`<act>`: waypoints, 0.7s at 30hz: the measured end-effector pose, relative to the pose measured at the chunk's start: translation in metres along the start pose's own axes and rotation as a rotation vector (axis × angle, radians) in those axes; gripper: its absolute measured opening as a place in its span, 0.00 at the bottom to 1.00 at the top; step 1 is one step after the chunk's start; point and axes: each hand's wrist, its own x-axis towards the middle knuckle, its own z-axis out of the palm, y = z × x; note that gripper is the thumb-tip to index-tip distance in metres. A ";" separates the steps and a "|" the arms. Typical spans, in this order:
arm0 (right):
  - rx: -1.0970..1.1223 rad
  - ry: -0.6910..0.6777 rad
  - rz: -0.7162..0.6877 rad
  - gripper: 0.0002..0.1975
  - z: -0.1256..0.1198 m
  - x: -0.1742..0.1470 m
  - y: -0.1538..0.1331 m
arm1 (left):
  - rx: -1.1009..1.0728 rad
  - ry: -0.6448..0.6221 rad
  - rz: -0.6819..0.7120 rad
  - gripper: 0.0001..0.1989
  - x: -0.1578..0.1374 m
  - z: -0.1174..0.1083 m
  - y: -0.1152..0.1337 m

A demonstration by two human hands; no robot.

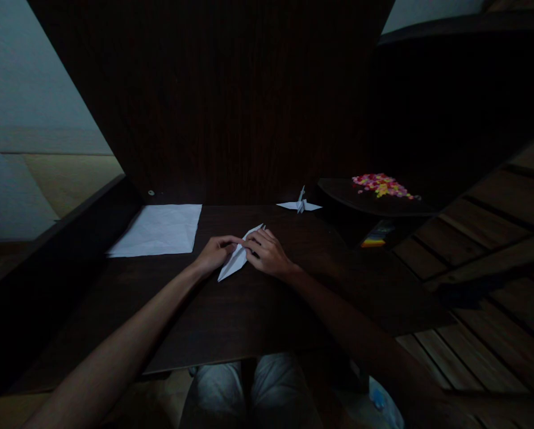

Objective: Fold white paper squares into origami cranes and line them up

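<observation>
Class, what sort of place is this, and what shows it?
Probably a desk nook, perhaps at home: a dark wooden desktop, a tall back panel and a curved side shelf bearing small colourful pieces.

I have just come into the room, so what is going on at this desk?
A person has both hands on a narrow piece of folded white paper at the dark desk: the left hand at one side, the right hand at the other. Beyond them, a winged paper figure stands near the back panel. Flat white paper lies to the left, and small colourful pieces are heaped on the shelf at right.
</observation>
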 end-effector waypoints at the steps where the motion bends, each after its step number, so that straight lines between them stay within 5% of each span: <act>1: 0.002 0.004 -0.001 0.10 0.000 0.000 0.000 | -0.023 0.012 -0.032 0.12 0.000 0.001 -0.001; 7: 0.058 0.097 0.071 0.08 0.000 0.000 -0.001 | -0.230 0.136 -0.140 0.12 0.005 0.001 -0.004; 21: 0.720 0.268 0.525 0.09 0.010 0.003 -0.004 | -0.280 0.158 -0.009 0.17 -0.002 0.003 -0.002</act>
